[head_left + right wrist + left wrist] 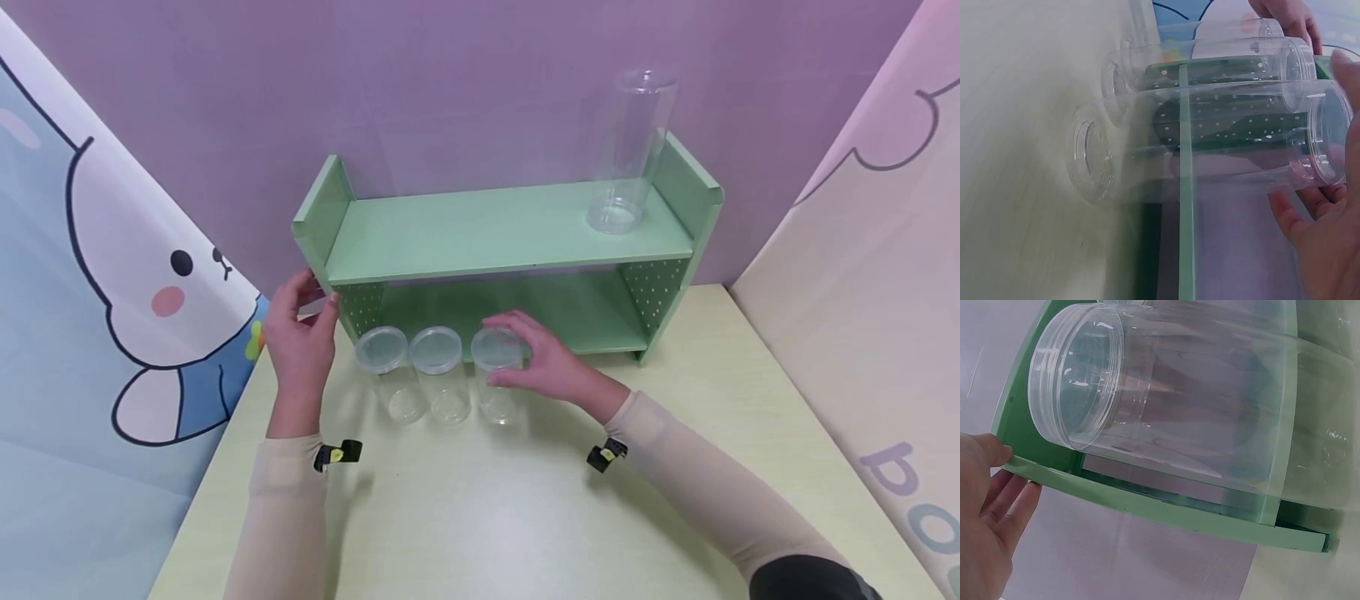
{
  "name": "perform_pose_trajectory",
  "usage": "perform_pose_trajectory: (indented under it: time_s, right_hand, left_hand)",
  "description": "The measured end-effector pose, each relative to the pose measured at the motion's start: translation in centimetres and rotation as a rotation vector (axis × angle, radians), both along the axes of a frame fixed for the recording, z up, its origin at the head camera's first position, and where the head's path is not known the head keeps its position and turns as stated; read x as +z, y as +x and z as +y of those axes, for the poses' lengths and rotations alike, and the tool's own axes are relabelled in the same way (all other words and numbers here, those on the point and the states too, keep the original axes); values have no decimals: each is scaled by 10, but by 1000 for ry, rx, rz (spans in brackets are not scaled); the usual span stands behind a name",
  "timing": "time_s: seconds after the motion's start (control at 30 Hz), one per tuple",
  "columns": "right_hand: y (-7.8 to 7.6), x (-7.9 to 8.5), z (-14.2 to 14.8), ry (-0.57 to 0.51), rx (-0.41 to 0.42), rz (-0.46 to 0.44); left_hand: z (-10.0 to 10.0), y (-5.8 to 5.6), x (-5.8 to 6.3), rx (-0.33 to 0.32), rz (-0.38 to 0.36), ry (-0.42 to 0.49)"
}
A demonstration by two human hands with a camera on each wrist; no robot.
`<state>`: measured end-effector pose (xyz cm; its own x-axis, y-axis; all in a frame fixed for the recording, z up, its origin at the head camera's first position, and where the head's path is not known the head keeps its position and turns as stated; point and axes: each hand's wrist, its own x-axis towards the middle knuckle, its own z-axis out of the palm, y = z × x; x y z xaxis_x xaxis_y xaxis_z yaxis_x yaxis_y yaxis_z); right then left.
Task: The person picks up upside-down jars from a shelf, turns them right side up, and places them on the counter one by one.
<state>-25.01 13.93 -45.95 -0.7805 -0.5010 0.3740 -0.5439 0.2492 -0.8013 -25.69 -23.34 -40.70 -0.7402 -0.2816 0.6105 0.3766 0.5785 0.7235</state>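
A light green two-tier shelf point(480, 229) stands on the table. My left hand point(302, 346) grips the front edge of its left side panel point(1116, 497), thumb on one face and fingers on the other. In front of the shelf, tall clear lidded jars stand upright in a row: the left jar point(401, 396), the middle jar point(447, 392) and the right jar point(498, 404). My right hand point(551, 367) holds the right jar near its lid point(1329, 134), thumb and fingers around it. Its base appears to rest on the table.
Another tall clear cylinder point(626, 158) stands on the upper tier, at the right end. A purple cloth point(465, 83) hangs behind the shelf. Printed cloths border the table point(465, 517) at the left point(75, 333) and right point(885, 275).
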Motion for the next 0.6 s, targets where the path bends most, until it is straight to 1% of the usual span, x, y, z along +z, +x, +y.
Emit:
perform_pose_trajectory:
  time_s: [0.07,0.17,0.27,0.37,0.47,0.53,0.6]
  right_hand:
    - [2,3,5,8,-7,9]
    - [4,8,10,-4,-13,82]
    - [6,16,22,-34,-31,205]
    - [6,28,39,-66,-71,349]
    - [4,49,57,-82,-163,493]
    - [2,66,69,-105,-262,570]
    - [0,85,80,-137,-385,612]
  left_hand:
    - [1,-1,0,6,0,3]
    - [0,1,-1,18,4,4]
    - [-1,3,-3,17,5,5]
    - [0,5,-4,13,-8,8]
    - [1,4,-3,19,-2,4]
    - [2,3,-3,18,2,2]
    - [3,1,-2,14,7,-2]
